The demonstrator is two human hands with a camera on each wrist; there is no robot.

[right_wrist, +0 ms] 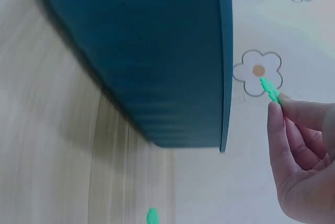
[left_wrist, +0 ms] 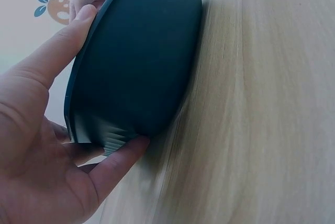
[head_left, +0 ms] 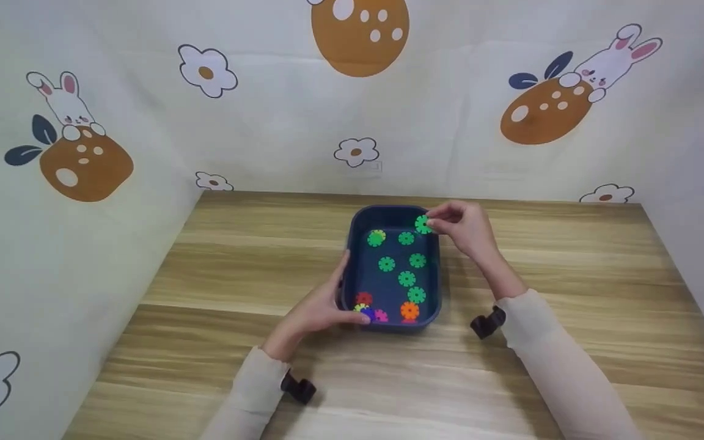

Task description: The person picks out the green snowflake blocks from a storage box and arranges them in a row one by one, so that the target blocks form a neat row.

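Note:
A dark blue plastic basin (head_left: pixel 364 269) stands on the table. My left hand (head_left: pixel 321 305) grips its near left corner; in the left wrist view the thumb (left_wrist: pixel 84 14) lies along the rim and a finger presses the outer wall. Over the basin's far right corner, my right hand (head_left: pixel 468 229) pinches a green notched plastic disc (head_left: pixel 423 224) between thumb and fingers. Several more green discs (head_left: pixel 387 264) are spread over the basin floor. Near its front wall lie an orange disc (head_left: pixel 410 310), a red disc (head_left: pixel 363 298) and a pink disc (head_left: pixel 380 316).
A wood-grain table (head_left: pixel 236 256) carries the basin. Behind it hangs a pale cloth (head_left: pixel 278 134) printed with rabbits and flowers. Another green piece (right_wrist: pixel 152 216) shows at the bottom edge of the right wrist view. Black mounts (head_left: pixel 487 322) are strapped at both wrists.

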